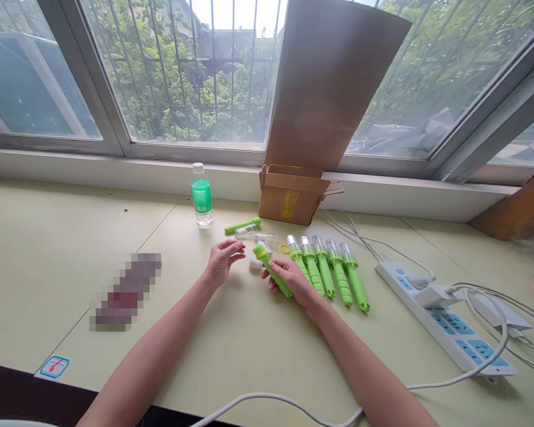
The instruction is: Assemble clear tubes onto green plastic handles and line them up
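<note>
My right hand (289,279) grips a green light-stick handle (276,274), tilted with its yellow-green threaded end up and to the left. To its left, my left hand (222,261) has thumb and fingers pinched together; whatever they hold, if anything, is too small to make out. Just beyond the hands lie clear plastic covers (266,238), white pieces (256,264) partly hidden by the held handle, and another green handle (242,225). A yellow ring (285,249) lies near a row of several green light sticks with clear tops (333,270), right of my right hand.
A water bottle (202,196) and an open cardboard box (289,196) stand at the back by the window. At right is a white power strip (445,323) with plugs. A white cable (267,396) crosses the front. A blurred-out object (127,293) lies left.
</note>
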### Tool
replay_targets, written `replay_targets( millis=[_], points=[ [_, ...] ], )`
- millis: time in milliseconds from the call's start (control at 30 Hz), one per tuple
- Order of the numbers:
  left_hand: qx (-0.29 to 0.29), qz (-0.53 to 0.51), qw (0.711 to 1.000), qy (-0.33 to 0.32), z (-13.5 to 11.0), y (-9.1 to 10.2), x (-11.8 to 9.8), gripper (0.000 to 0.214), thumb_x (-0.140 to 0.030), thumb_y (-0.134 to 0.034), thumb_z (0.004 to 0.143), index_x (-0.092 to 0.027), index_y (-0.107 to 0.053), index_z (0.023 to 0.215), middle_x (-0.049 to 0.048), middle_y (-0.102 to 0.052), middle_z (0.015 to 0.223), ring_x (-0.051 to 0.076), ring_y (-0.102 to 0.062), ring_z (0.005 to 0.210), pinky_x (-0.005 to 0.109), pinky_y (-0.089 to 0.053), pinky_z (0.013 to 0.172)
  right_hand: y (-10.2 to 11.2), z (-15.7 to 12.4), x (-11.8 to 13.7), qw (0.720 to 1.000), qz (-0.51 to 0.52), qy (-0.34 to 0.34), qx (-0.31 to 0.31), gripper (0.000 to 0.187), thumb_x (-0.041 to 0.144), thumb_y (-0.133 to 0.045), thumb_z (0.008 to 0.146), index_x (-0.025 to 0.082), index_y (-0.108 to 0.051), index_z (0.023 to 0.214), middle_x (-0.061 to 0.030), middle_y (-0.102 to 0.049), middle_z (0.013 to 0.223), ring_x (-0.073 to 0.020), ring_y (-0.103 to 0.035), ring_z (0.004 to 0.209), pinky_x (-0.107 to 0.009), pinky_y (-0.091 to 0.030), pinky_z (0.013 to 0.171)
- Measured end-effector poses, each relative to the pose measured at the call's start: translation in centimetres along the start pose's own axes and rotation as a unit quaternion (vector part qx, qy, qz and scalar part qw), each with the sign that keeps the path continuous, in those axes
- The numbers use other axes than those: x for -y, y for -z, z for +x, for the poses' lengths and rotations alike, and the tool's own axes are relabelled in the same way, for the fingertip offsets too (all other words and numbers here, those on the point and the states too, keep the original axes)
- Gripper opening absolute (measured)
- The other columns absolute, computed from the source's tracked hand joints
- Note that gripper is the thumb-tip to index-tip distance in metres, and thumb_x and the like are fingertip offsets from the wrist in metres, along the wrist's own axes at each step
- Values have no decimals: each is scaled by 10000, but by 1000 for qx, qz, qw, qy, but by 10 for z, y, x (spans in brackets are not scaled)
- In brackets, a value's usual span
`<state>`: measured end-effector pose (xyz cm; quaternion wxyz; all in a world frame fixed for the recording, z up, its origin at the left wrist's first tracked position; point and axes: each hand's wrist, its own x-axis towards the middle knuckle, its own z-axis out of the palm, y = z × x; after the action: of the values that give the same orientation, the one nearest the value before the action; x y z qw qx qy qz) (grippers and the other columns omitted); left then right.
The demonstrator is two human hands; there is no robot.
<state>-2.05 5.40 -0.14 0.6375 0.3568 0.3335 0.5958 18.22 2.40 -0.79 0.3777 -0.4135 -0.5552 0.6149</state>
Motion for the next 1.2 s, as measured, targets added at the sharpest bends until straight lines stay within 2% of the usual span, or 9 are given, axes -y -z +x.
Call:
replay_targets(
  millis=[400, 900, 1200],
  points=[
    [30, -40, 998, 30, -2, -1, -6, 192, -275, -751, 641, -151, -657, 752, 12, -644, 710, 111, -604, 661, 285, -502, 705, 0, 0, 1, 1000, -6, -4, 0, 379, 542, -582, 770, 169, -628, 813, -64, -675, 837, -121, -570, 507, -254, -453, 471],
    [36, -56, 997, 30, -2, 0, -5, 131, -237, -714, 677, -138, -668, 750, 32, -649, 730, 111, -600, 676, 277, -512, 707, 0, 0, 1, 1000, -1, 0, 6, 356, 521, -585, 777, 170, -627, 813, -61, -666, 828, -124, -566, 514, -255, -448, 474],
    [26, -41, 999, 23, -3, -1, -5, 198, -295, -709, 678, -141, -634, 778, 28, -645, 727, 119, -603, 672, 286, -512, 696, 1, 0, 0, 1000, 8, 6, 8, 328, 488, -579, 799, 163, -623, 806, -59, -664, 826, -119, -571, 511, -247, -453, 467]
  ],
)
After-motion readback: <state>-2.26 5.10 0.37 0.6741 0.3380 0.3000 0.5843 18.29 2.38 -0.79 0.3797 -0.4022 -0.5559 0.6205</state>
